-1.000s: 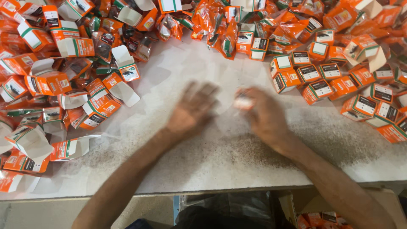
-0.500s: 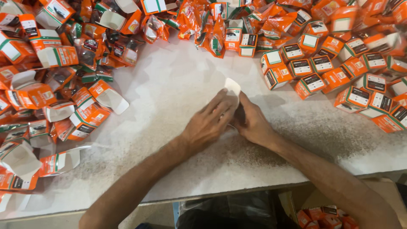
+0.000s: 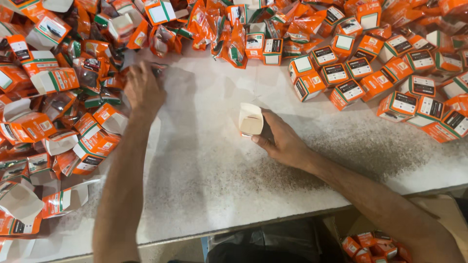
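Observation:
My right hand point(image 3: 282, 141) holds a small open carton point(image 3: 251, 120) upright on the white table point(image 3: 204, 185), its flap up and its brown inside showing. My left hand point(image 3: 143, 89) reaches far to the left, fingers closed over an orange plastic packet point(image 3: 157, 69) at the edge of the packet pile. Open, unfilled orange cartons point(image 3: 92, 141) lie just below that hand.
Closed orange-and-green cartons point(image 3: 370, 73) are heaped at the right and back right. Orange packets point(image 3: 229, 34) pile along the back. Open cartons point(image 3: 29, 126) crowd the left side. More cartons sit in a box point(image 3: 375, 246) below the table edge.
Both hands were together at the table's middle on the carton. My left hand has since swung out to the left pile; my right hand stays with the carton.

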{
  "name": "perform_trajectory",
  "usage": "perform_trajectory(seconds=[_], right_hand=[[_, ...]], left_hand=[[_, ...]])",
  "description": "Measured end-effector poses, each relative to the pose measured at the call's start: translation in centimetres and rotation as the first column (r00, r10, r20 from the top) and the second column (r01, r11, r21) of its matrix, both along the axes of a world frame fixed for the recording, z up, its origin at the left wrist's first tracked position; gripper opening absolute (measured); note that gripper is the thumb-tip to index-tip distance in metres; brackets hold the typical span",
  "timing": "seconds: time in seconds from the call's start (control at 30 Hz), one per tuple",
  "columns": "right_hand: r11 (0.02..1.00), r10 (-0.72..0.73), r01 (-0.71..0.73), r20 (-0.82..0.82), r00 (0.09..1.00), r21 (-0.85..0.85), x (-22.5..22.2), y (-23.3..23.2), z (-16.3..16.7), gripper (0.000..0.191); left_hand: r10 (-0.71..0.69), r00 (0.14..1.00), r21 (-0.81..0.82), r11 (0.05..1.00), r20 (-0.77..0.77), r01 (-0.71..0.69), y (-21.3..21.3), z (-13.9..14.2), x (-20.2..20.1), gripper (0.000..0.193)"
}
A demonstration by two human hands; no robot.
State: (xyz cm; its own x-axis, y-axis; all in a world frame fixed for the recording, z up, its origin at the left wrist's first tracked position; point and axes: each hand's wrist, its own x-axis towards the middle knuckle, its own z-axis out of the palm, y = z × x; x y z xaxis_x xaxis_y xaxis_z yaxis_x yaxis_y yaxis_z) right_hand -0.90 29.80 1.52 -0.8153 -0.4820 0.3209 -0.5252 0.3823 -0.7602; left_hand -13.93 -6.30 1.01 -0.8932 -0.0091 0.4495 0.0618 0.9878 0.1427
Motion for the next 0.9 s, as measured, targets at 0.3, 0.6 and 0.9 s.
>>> perform_trajectory(seconds=[0.3,0.6,0.9], right_hand=[[1.000,-0.002,0.003,-0.035,0.999,0.030,0.4,0.1,0.7,0.047],[0.998,-0.001,0.007,-0.096,0.995,0.059,0.4,-0.2,0.8,0.053],[0.993,-0.032,0.045,-0.115,0.993,0.113,0.8,-0.4,-0.2,0.059]], left_hand=[[-0.491,0.813,0.467,0.666,-0.313,0.582,10.4,2.5,14.9,0.041],[-0.688,0.612,0.045,0.649,-0.391,0.759,14.0,0.8,14.6,0.042],[-0.491,0.841,0.261,0.801,-0.227,0.538,16.1,1.5,15.5,0.022]])
